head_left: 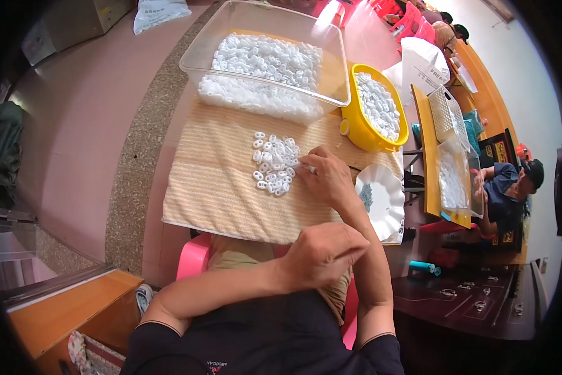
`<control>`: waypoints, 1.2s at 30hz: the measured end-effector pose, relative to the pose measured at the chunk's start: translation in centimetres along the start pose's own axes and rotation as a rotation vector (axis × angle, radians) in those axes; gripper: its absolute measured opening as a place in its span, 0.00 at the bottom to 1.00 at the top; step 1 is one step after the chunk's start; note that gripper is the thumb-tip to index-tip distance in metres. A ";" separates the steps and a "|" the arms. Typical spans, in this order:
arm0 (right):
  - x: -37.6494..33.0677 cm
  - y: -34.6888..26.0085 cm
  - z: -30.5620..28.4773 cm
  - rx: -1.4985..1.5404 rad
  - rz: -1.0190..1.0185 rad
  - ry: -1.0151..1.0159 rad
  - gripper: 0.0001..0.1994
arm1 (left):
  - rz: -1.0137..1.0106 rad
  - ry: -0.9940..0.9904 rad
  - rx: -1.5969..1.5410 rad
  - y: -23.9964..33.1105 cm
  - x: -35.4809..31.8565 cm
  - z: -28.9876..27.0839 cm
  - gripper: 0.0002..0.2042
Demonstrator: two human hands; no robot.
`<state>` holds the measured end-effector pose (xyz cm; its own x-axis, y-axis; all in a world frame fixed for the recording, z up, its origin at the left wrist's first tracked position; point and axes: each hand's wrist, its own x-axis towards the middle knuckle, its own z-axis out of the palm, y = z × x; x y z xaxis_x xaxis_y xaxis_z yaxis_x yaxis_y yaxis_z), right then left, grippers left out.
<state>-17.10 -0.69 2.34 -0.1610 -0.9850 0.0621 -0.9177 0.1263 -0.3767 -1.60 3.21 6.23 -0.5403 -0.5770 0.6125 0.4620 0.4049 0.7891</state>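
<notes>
Small white oval plastic pieces with two holes (276, 159) lie in a loose pile on a striped tan towel (212, 181) spread over the table. At the pile's right edge is my right hand (326, 175). Its thumb and fingers are pinched together, with a bit of a white piece showing at the fingertips. My left hand (328, 253) is closed in a fist in front of the towel's near edge, its arm reaching across my body beside the right forearm. Whatever the fist holds, if anything, is hidden.
A clear plastic bin (265, 109) of white pieces stands at the back. Beside it is a yellow tub (356, 128) of similar pieces. A white scalloped plate (387, 194) with small grey bits lies right. A person (506, 187) sits at another table beyond.
</notes>
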 end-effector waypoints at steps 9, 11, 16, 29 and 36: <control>-0.5 0.8 0.3 0.125 -0.047 0.046 0.08 | -0.258 0.092 0.039 -3.6 -0.6 -0.9 0.04; -0.7 1.2 0.4 0.105 -0.028 0.047 0.08 | -0.398 0.105 -0.073 -4.0 -0.7 -0.9 0.04; -1.1 2.4 0.7 0.100 -0.099 0.113 0.07 | -0.445 0.116 -0.005 -5.1 -0.7 -1.5 0.06; -1.5 1.8 -0.3 0.185 -0.053 0.061 0.09 | -0.488 0.136 0.050 -6.0 -1.0 -1.7 0.06; -1.8 2.0 -0.5 0.231 -0.028 0.102 0.09 | -0.593 0.277 -0.082 -7.2 -0.5 -2.5 0.06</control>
<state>-18.81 1.38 1.91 -0.1833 -0.9692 0.1644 -0.8168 0.0571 -0.5740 -2.86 -1.18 0.13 -0.5237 -0.8513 0.0314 0.2000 -0.0870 0.9759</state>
